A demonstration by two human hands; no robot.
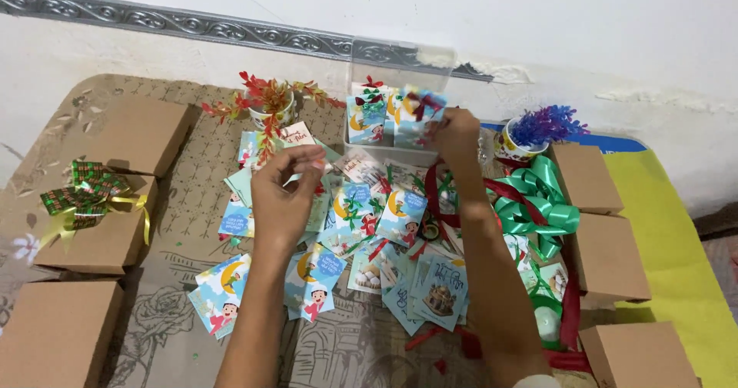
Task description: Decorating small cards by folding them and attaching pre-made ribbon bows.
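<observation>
Both of our hands are up over the desk [165, 334]. Our right hand [457, 136] reaches forward and its grip closes on a small card with a red bow [421, 111], holding it at the rim of the clear plastic box [400, 65] that stands just beyond the fingers. Our left hand [284, 196] hovers nearer to us, fingers curled together in a narrow grip; we cannot tell whether anything small is pinched between the fingertips.

Largest of all, the desk with its patterned cloth spreads under both grips. A yellow mat [676, 249] lies far out to the right of the right-hand grip. Brown cardboard boxes [607, 253] stand in a row to the right of that grip, and more brown boxes [138, 134] stand to the left of the left-hand grip; one of these carries a green checked bow [84, 192] with yellow ribbon.

Below and between the two grips lies a loose pile of printed cards [361, 226] in blue, white and yellow, some with small bows on them. Green ribbon [538, 199] and red ribbon [438, 196] tangle just beside the right forearm. A cup with red leaves [269, 103] stands beyond the left-hand grip, and a cup with purple leaves [534, 130] stands just right of the right-hand grip.
</observation>
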